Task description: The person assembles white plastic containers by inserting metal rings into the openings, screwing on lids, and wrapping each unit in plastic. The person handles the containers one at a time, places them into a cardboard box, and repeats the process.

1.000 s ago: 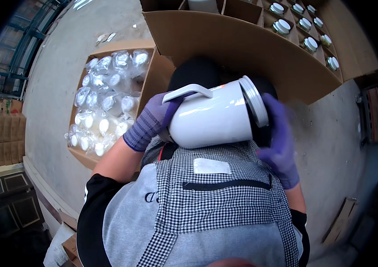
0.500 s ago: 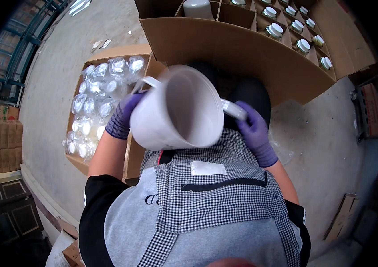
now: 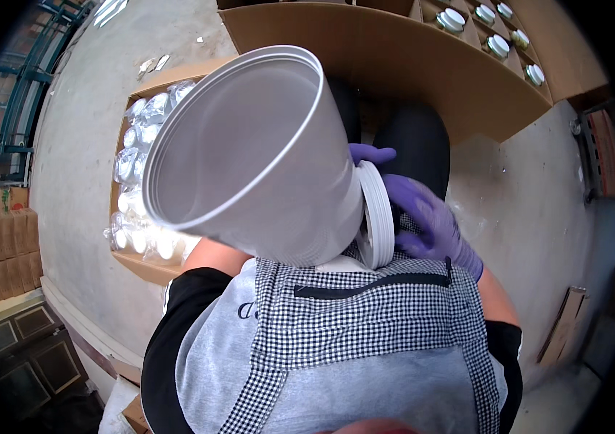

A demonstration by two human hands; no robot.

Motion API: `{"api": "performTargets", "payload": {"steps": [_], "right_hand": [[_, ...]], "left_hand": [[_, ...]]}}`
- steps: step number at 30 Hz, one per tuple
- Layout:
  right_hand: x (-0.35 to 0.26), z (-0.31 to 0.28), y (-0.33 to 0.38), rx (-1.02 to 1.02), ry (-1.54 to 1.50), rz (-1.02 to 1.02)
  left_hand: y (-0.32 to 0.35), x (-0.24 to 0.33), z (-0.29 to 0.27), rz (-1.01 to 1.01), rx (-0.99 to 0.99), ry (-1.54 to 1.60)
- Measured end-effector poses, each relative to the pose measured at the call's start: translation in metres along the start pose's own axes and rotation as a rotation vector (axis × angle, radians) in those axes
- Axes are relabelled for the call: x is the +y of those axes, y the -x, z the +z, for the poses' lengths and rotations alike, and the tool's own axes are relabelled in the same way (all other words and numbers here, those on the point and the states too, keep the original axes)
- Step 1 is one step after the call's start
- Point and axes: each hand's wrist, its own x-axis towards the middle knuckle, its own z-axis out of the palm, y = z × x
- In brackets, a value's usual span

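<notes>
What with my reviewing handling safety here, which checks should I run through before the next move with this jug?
1. Large white cylindrical plastic jug uncovered: ok, its open mouth faces the camera.
2. Jug upright: not ok, it is tilted, mouth toward the upper left of the picture.
3. Round white ridged lid clear of the mouth: ok, it is near the jug's other end, seen nearly edge-on.
4. Purple-gloved right hand secure on the lid: cannot tell; it is at the lid, but its grip is partly hidden.
5. Purple-gloved left hand secure on the jug: cannot tell; most of it is hidden behind the jug.
</notes>
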Motion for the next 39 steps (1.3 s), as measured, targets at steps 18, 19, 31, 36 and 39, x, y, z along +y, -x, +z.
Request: {"api": "performTargets", "payload": {"steps": [18, 19, 31, 36, 39], "right_hand": [[-0.015, 0.008, -0.015, 0.102, -0.324, 0.231], [-0.01, 0.004, -0.011, 0.044, -0.325, 0.235], [-0.003, -0.027, -0.019, -0.333, -0.576, 0.577], [-0.009, -0.011, -0.008, 0.057, -0.329, 0.203], [-0.007, -0.031, -0.013, -0.347, -0.367, 0.534]], "left_hand": [[0.017, 0.01, -0.002, 0.018, -0.05, 0.015], [0.015, 0.005, -0.001, 0.019, -0.055, 0.024], [0.011, 0.0, -0.001, -0.034, -0.063, 0.068], [0.01, -0.004, 0.001, -0.07, -0.063, 0.055], [0.009, -0.001, -0.007, -0.134, -0.119, 0.104]]}}
